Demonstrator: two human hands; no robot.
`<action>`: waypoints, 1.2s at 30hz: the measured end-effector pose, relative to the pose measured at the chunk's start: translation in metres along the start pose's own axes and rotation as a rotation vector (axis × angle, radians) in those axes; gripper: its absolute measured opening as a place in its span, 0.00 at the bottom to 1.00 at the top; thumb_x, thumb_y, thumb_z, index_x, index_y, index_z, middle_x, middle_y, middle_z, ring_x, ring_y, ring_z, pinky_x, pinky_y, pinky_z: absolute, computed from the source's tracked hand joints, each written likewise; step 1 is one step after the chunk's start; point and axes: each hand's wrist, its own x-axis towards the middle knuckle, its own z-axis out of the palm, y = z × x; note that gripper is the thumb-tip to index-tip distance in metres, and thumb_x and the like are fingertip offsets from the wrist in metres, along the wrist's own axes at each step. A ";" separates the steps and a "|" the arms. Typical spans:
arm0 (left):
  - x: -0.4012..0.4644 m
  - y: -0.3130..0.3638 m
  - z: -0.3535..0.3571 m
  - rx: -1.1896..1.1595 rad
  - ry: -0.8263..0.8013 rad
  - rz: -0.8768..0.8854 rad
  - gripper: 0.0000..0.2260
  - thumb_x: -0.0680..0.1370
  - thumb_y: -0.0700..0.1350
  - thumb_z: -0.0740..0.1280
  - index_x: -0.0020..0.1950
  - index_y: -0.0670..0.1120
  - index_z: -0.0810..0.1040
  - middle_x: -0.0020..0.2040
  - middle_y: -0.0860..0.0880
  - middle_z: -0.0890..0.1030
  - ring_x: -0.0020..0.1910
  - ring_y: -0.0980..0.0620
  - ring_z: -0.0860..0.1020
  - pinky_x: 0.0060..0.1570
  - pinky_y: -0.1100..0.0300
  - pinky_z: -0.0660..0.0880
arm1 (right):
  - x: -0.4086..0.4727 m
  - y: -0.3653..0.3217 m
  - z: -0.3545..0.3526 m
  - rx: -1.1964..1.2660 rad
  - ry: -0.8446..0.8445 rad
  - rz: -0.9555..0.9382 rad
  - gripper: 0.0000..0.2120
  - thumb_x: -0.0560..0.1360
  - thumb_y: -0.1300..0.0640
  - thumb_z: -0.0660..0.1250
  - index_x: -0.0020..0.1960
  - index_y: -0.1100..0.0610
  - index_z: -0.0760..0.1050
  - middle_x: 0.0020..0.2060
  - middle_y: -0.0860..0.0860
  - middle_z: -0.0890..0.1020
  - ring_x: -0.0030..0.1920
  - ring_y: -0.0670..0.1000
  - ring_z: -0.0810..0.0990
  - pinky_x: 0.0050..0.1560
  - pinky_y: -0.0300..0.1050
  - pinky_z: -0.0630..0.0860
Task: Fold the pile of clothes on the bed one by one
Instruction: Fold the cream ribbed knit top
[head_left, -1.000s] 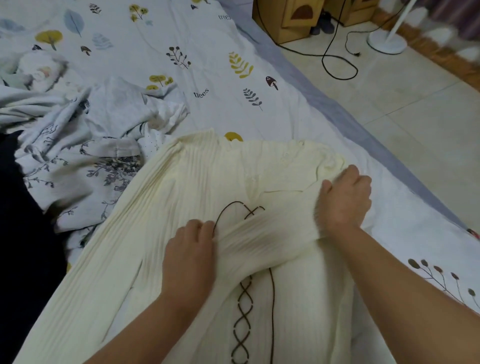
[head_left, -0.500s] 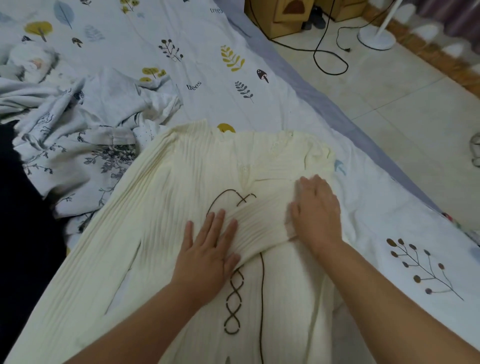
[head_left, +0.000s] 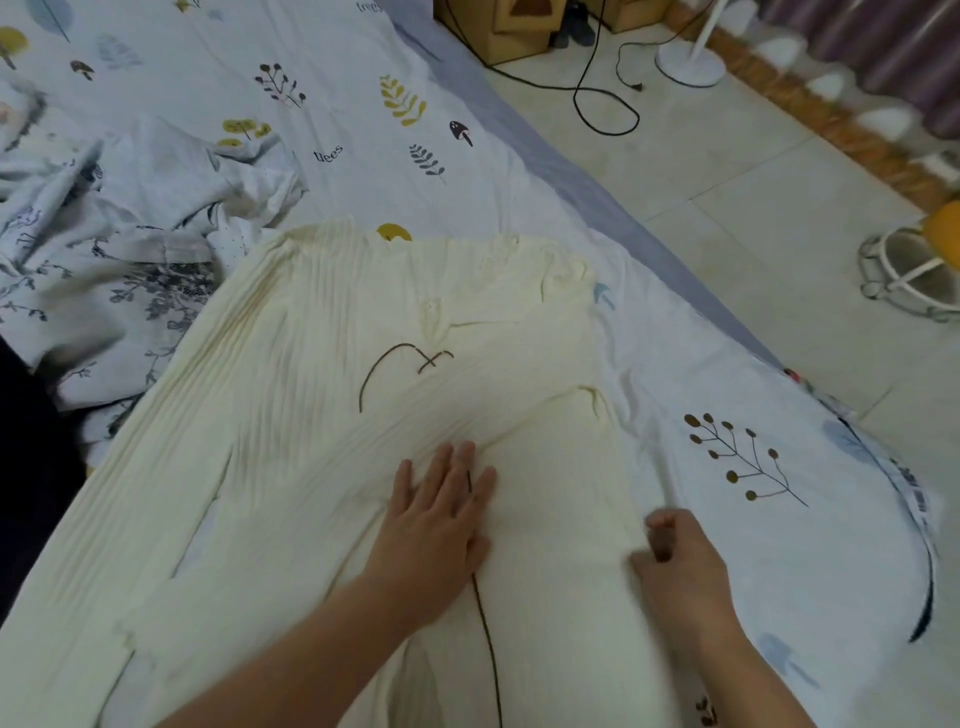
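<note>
The cream ribbed garment (head_left: 322, 415) is being kept spread out on the bed (head_left: 332, 67), pressed flat under the left hand (head_left: 436, 525) with fingers (head_left: 447, 467) straight and slightly spread, while its right edge is being pinched by the curled fingers (head_left: 657, 525) of the right hand (head_left: 680, 561); the unfolded pile of clothes (head_left: 104, 249) is lying at the left.

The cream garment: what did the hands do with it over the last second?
Both hands let go of the sleeve they had pulled across the cream garment. The left hand now lies flat on it; the right hand slid back to its right edge. The crumpled pile stayed put.
</note>
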 end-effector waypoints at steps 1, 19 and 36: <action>-0.001 0.000 0.003 0.005 -0.007 0.009 0.26 0.72 0.54 0.54 0.68 0.46 0.65 0.67 0.40 0.72 0.66 0.40 0.72 0.64 0.42 0.55 | -0.001 0.005 0.001 -0.061 0.014 -0.001 0.11 0.73 0.66 0.64 0.53 0.56 0.69 0.42 0.49 0.78 0.45 0.53 0.77 0.46 0.45 0.71; -0.055 -0.066 -0.033 -0.351 0.272 -0.327 0.17 0.70 0.46 0.56 0.54 0.44 0.77 0.56 0.42 0.79 0.55 0.44 0.77 0.57 0.52 0.70 | -0.016 -0.023 0.102 -0.758 0.219 -0.876 0.21 0.76 0.50 0.54 0.66 0.55 0.71 0.62 0.59 0.77 0.64 0.58 0.71 0.53 0.59 0.76; -0.066 -0.186 -0.099 -0.586 0.253 -0.851 0.03 0.74 0.40 0.67 0.41 0.45 0.76 0.34 0.49 0.76 0.31 0.54 0.71 0.32 0.66 0.66 | -0.054 -0.148 0.164 -0.429 -0.262 -0.802 0.13 0.79 0.56 0.56 0.61 0.54 0.72 0.56 0.51 0.72 0.58 0.52 0.70 0.58 0.45 0.68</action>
